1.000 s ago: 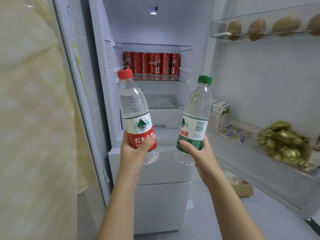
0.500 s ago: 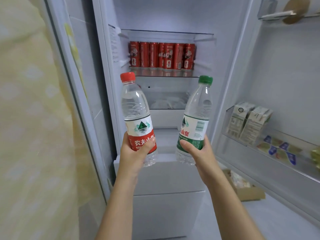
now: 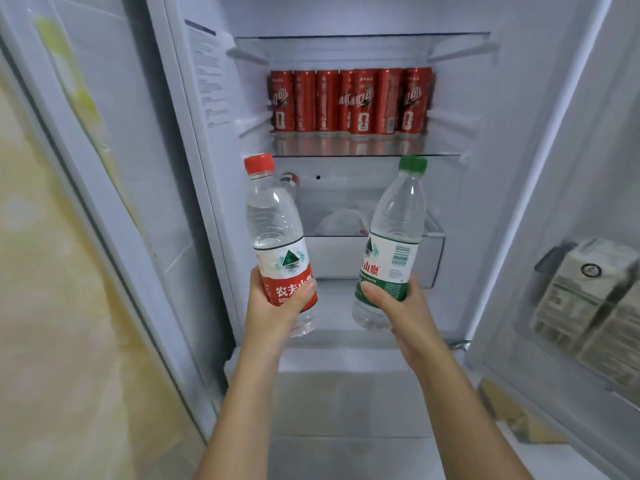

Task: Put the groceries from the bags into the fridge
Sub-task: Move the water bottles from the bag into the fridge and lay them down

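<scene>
Left hand (image 3: 277, 308) gripped the red bottle (image 3: 275, 237), right hand (image 3: 398, 304) the green bottle (image 3: 394, 237), both roughly upright. The shelf (image 3: 336, 303) lay just beyond, midway between the hands.

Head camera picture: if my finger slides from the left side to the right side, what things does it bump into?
yellow patterned surface → red-capped bottle → green-capped bottle → cartons in the door shelf

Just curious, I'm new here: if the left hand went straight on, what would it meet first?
Probably the back bottle standing in the fridge; its red cap peeks out just behind the held bottle in the left hand. Depth is unclear.
</scene>
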`<state>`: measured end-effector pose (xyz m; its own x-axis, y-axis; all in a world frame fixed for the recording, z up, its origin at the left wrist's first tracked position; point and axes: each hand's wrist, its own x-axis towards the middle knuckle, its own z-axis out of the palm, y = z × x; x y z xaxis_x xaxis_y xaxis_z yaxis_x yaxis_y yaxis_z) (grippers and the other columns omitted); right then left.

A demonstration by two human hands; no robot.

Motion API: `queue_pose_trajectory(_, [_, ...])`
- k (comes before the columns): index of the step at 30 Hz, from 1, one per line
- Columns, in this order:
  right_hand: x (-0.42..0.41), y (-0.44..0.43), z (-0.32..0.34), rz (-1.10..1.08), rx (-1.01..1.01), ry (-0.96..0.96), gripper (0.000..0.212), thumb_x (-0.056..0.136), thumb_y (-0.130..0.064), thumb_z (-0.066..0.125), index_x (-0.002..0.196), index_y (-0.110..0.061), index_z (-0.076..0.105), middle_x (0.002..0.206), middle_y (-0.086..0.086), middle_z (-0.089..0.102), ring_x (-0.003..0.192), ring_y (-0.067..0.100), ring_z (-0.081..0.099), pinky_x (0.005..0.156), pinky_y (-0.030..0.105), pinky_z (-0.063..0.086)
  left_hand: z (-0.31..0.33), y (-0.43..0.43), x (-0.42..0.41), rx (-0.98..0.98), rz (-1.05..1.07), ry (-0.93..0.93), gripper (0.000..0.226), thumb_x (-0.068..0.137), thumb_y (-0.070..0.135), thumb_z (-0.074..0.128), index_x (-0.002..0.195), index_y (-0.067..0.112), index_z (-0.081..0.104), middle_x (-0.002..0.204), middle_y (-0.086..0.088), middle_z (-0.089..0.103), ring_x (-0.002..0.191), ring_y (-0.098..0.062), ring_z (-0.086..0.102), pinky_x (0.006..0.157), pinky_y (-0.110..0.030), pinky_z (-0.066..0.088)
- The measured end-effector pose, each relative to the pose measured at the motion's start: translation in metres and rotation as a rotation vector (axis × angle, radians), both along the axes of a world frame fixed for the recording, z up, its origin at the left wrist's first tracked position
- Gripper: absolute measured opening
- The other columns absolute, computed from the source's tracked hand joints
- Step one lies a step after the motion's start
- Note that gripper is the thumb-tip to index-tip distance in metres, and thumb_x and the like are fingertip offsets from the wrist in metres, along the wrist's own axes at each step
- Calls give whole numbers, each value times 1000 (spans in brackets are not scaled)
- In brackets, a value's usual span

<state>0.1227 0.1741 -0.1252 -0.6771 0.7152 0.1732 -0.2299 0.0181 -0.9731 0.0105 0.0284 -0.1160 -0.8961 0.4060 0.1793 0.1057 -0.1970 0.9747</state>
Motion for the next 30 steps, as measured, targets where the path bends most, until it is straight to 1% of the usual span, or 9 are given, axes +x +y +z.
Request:
queue_pose_trajectory(5, [-37, 47, -16, 21, 43, -42, 57, 76, -8, 81, 120, -30, 51, 111, -9, 69, 100, 7, 67, 74, 22, 54, -12, 45, -31, -21, 20, -26, 52, 78, 7, 78, 106, 38, 47, 103, 13, 63, 90, -3, 63, 53, -9, 48])
queue_pose_trajectory(8, [-53, 66, -34, 14, 66, -99, 59, 75, -5, 81, 118, -31, 48, 108, -8, 67, 96, 6, 66, 72, 21, 54, -31, 64, -45, -75, 78, 7, 61, 73, 0, 80, 109, 34, 44, 101, 11, 62, 88, -4, 63, 57, -8, 48])
queue_pose_trajectory(12, [-69, 79, -58, -33, 98, -178, 62, 71, -3, 83, 118, -22, 48, 104, -4, 66, 87, 5, 66, 68, 15, 52, -61, 81, -63, -146, 129, 35, 64, 68, -2, 83, 113, 23, 47, 99, 1, 65, 85, -10, 66, 72, -22, 55])
queue_pose_trajectory(16, [-84, 87, -72, -70, 150, -252, 58, 70, -3, 83, 112, -19, 47, 97, -5, 65, 76, -3, 64, 64, 13, 51, -83, 95, -86, -221, 102, 42, 59, 63, 7, 83, 109, -2, 47, 87, -7, 62, 73, -21, 60, 59, -28, 51])
queue_pose_trajectory(17, [-88, 89, -75, -77, 159, -267, 59, 70, -3, 84, 112, -19, 46, 97, -5, 65, 76, -4, 63, 64, 13, 51, -86, 98, -91, -236, 93, 42, 60, 62, 11, 83, 109, -2, 47, 87, -7, 63, 74, -23, 61, 59, -30, 52])
queue_pose_trajectory(20, [-102, 92, -81, -98, 174, -301, 61, 69, -5, 84, 113, -22, 46, 100, -4, 64, 79, -3, 63, 65, 14, 52, -94, 108, -105, -279, 65, 12, 59, 64, 8, 84, 108, 21, 48, 97, -3, 66, 86, -20, 68, 71, -40, 58])
queue_pose_trajectory(23, [-113, 97, -90, -119, 179, -330, 63, 67, -8, 86, 109, -30, 45, 105, -1, 63, 86, 3, 65, 72, 21, 56, -99, 112, -113, -308, 12, -1, 63, 66, 5, 84, 111, 25, 45, 99, 3, 66, 90, -16, 67, 76, -40, 58])
queue_pose_trajectory(26, [-118, 101, -98, -129, 178, -343, 62, 66, -10, 87, 110, -28, 46, 108, 5, 63, 93, 15, 66, 78, 32, 58, -105, 113, -118, -306, -31, -19, 64, 68, 2, 84, 110, 30, 44, 102, 3, 65, 90, -12, 67, 73, -32, 57])
queue_pose_trajectory(30, [-118, 103, -102, -127, 152, -322, 60, 70, -6, 85, 113, -25, 47, 104, -1, 65, 90, 9, 67, 78, 30, 57, -108, 115, -121, -309, -87, -24, 66, 71, 5, 83, 119, 26, 43, 105, 5, 65, 88, -4, 67, 69, -22, 54])
